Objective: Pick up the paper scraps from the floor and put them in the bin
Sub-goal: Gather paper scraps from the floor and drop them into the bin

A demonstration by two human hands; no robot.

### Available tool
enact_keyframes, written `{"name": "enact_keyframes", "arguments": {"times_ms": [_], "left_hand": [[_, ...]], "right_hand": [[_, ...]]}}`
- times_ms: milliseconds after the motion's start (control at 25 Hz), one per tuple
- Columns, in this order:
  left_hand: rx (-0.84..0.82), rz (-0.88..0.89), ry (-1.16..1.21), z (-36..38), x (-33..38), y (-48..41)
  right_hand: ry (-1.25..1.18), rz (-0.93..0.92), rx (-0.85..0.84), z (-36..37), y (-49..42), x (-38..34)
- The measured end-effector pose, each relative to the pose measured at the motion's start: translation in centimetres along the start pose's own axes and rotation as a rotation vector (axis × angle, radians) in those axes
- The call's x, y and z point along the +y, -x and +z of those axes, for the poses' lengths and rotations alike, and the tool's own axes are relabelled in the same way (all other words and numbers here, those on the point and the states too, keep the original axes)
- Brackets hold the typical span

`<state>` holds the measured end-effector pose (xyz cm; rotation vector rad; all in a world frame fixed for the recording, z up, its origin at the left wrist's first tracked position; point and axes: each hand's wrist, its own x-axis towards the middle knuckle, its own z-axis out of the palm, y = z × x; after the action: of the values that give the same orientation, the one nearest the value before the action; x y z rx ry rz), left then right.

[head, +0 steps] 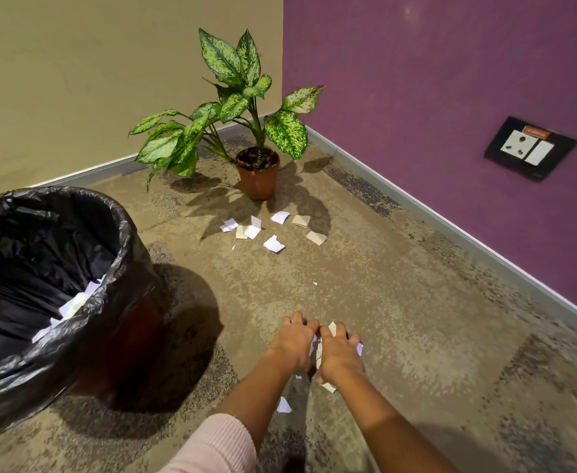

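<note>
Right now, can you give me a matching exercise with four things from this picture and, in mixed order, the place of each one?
Things:
1 bin
2 plant pot
3 socket
4 right hand

Places:
A on the purple wall
B in the corner of the room
C on paper scraps
D far left, lined with a black bag

Pairs: 1-D, 2-B, 3-A, 4-C

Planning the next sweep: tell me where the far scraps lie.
Head view, centre: the far scraps lie just before the plant pot, right of the bin.
</note>
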<state>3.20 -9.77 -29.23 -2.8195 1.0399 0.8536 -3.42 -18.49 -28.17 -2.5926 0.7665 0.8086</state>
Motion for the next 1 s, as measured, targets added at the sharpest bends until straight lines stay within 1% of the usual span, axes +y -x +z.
{"name": "enact_keyframes", "arguments": {"times_ms": [80,160,320,480,600,760,880,1000], "left_hand": [[0.003,-0.026,0.093,-0.1,0.1,0.6],[0.021,-0.031,0.128,-0.2,0.0,0.9],[0.031,-0.031,0.153,-0.9,-0.1,1.6],[0.035,-0.052,0.185,-1.1,-0.3,2.3],[0.070,-0.074,0.222,-1.9,-0.9,2.7],[0.149,-0.095,0.246,-4.5,-1.6,3.5],[0.224,-0.114,0.219,-8.2,-2.4,4.5],[0.316,-0.139,0.203,-12.4,-4.0,5.9]], "right_hand": [[-0.049,0.010,0.080,0.4,0.3,-0.5],[-0.068,0.014,0.120,0.6,0.6,-0.8],[-0.056,0.032,0.094,0.4,0.7,-1.1],[-0.052,-0.006,0.093,0.1,0.8,-1.2],[-0.090,-0.012,0.091,-0.8,1.1,-1.7],[-0.085,-0.071,0.147,-3.8,1.9,-3.1],[-0.087,-0.112,0.223,-7.5,2.5,-4.8],[-0.119,-0.160,0.264,-11.4,3.1,-7.6]]}}
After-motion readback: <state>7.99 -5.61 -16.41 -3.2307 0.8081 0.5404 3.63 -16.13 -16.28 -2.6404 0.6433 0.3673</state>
